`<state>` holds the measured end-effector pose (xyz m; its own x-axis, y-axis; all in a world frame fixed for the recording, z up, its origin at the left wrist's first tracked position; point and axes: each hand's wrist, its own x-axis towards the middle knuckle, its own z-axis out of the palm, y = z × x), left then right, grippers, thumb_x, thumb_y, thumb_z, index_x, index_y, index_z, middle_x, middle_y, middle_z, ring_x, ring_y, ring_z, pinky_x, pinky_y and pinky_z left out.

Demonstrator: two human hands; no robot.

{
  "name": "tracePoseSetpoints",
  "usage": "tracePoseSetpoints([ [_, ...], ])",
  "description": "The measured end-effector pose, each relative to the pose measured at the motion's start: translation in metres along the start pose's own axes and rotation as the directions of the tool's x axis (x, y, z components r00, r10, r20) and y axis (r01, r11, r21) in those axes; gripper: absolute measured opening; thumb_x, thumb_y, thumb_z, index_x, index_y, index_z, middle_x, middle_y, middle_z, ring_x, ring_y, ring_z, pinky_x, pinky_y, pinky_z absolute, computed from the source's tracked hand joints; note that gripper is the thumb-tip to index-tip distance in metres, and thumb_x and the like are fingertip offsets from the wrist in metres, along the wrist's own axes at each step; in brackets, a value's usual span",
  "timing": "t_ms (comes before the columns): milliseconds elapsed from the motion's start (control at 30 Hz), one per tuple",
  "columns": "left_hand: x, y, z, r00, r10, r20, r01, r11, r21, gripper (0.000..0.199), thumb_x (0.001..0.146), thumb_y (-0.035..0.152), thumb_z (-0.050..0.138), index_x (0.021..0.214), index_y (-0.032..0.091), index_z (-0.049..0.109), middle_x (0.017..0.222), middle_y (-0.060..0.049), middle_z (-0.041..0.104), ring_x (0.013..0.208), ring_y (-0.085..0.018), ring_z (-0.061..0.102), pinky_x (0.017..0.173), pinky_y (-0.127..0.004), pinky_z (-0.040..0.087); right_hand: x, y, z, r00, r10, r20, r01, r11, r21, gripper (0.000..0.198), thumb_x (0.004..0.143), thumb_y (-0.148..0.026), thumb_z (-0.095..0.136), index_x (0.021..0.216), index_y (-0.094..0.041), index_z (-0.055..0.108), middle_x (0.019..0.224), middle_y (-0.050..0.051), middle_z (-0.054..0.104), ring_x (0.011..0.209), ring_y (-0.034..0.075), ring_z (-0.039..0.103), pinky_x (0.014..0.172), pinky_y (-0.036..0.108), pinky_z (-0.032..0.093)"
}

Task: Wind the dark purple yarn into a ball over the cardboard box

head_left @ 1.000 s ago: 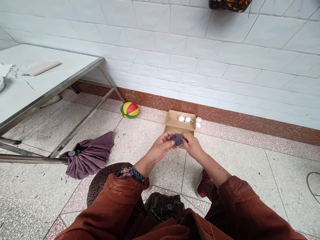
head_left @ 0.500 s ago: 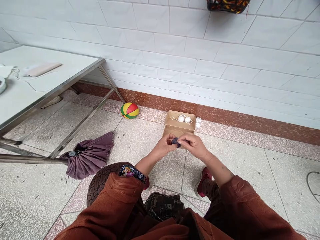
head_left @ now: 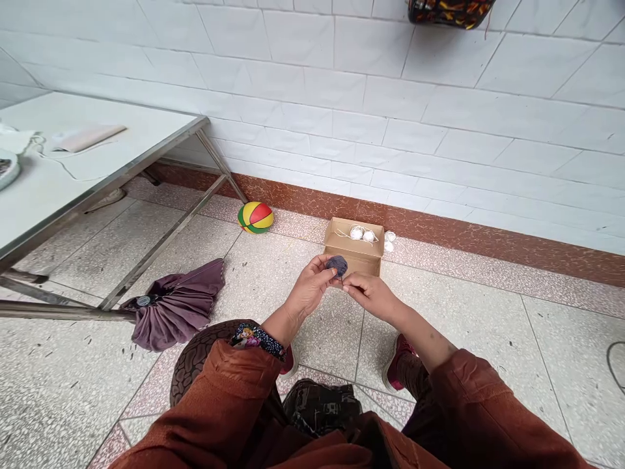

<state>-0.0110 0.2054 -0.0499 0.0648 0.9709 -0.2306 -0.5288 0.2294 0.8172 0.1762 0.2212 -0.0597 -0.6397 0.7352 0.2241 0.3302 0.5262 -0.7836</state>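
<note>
A small dark grey-blue ball of yarn is held between the thumb and fingers of my left hand. Just right of it and slightly lower, my right hand is closed in a pinch on a dark strand that runs from the ball. Behind both hands an open cardboard box stands on the floor. White balls of string lie on its raised lid with loose ends trailing. More small white balls sit on the floor beside the box.
A multicoloured ball rests by the leg of a white metal-framed table on the left. A folded purple umbrella lies on the floor near the frame. The tiled wall rises behind the box. A dark basket hangs above.
My right hand has moved away from the yarn ball, down and to the right, drawing a strand. My left hand has turned, so the ball now shows its round face.
</note>
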Motion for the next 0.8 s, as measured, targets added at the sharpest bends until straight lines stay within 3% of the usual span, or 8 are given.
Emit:
tracePoseSetpoints([
  [100,0.002,-0.003,-0.003,1.000,0.007,-0.028,-0.003,0.990,0.141,0.037,0.065,0.022,0.079,0.098,0.018,0.064,0.097,-0.002,0.066,0.081,-0.013,0.058,0.074,-0.027,0.043,-0.001,-0.013,-0.011,0.998,-0.063,0.027,0.063,0.998,0.029,0.019,0.101,-0.032,0.054,0.092,-0.022,0.068,0.085,0.003,0.067,0.078,0.017,0.064,0.074,0.029,0.050],
  [233,-0.002,-0.008,-0.004,0.992,-0.061,0.109,0.020,0.940,0.340,0.039,0.062,0.018,0.079,0.098,0.017,0.065,0.089,-0.001,0.065,0.078,-0.013,0.056,0.075,-0.028,0.040,0.003,-0.014,-0.024,0.990,-0.029,-0.140,0.035,0.999,0.039,0.019,0.099,-0.035,0.058,0.090,-0.024,0.069,0.082,0.003,0.068,0.077,0.018,0.063,0.073,0.031,0.051],
  [367,-0.008,-0.008,0.000,0.950,-0.082,0.302,0.006,0.969,0.245,0.058,0.063,0.020,0.083,0.116,0.022,0.060,0.091,0.000,0.064,0.081,-0.015,0.057,0.074,-0.028,0.041,0.009,0.002,-0.021,0.957,0.068,-0.283,-0.061,0.998,0.033,0.019,0.097,-0.032,0.058,0.084,-0.022,0.067,0.078,0.003,0.067,0.076,0.019,0.062,0.073,0.031,0.049],
  [433,-0.010,-0.006,0.001,0.942,-0.053,0.331,0.003,0.989,0.149,0.061,0.066,0.023,0.083,0.122,0.024,0.059,0.093,-0.001,0.064,0.083,-0.015,0.058,0.073,-0.028,0.042,0.010,0.010,-0.014,0.946,0.134,-0.296,-0.127,0.991,0.044,0.019,0.096,-0.031,0.055,0.082,-0.022,0.064,0.074,0.002,0.064,0.070,0.018,0.060,0.068,0.030,0.047],
  [567,-0.008,0.000,0.002,0.978,-0.020,0.208,0.017,1.000,0.019,0.047,0.071,0.027,0.080,0.115,0.020,0.066,0.105,-0.007,0.066,0.089,-0.017,0.059,0.074,-0.027,0.046,0.007,0.017,0.002,0.960,0.187,-0.208,-0.183,0.982,0.036,0.018,0.097,-0.029,0.052,0.085,-0.021,0.062,0.075,0.001,0.064,0.069,0.017,0.060,0.065,0.028,0.045],
  [700,-0.001,0.000,-0.002,0.998,-0.024,0.050,0.027,0.998,-0.052,0.040,0.068,0.026,0.082,0.105,0.018,0.069,0.106,-0.006,0.068,0.084,-0.014,0.059,0.073,-0.027,0.046,0.001,0.010,0.008,0.991,0.099,-0.090,-0.102,0.994,-0.030,0.017,0.100,-0.028,0.051,0.090,-0.021,0.063,0.083,0.002,0.067,0.080,0.018,0.063,0.075,0.029,0.048],
  [800,0.004,-0.003,-0.007,0.998,-0.027,-0.051,0.027,1.000,-0.002,0.037,0.065,0.024,0.081,0.099,0.018,0.069,0.103,-0.004,0.069,0.082,-0.014,0.059,0.072,-0.026,0.045,-0.001,-0.002,0.002,1.000,0.017,-0.026,-0.018,1.000,-0.025,0.018,0.101,-0.029,0.052,0.092,-0.022,0.064,0.084,0.002,0.066,0.078,0.017,0.062,0.074,0.029,0.049],
])
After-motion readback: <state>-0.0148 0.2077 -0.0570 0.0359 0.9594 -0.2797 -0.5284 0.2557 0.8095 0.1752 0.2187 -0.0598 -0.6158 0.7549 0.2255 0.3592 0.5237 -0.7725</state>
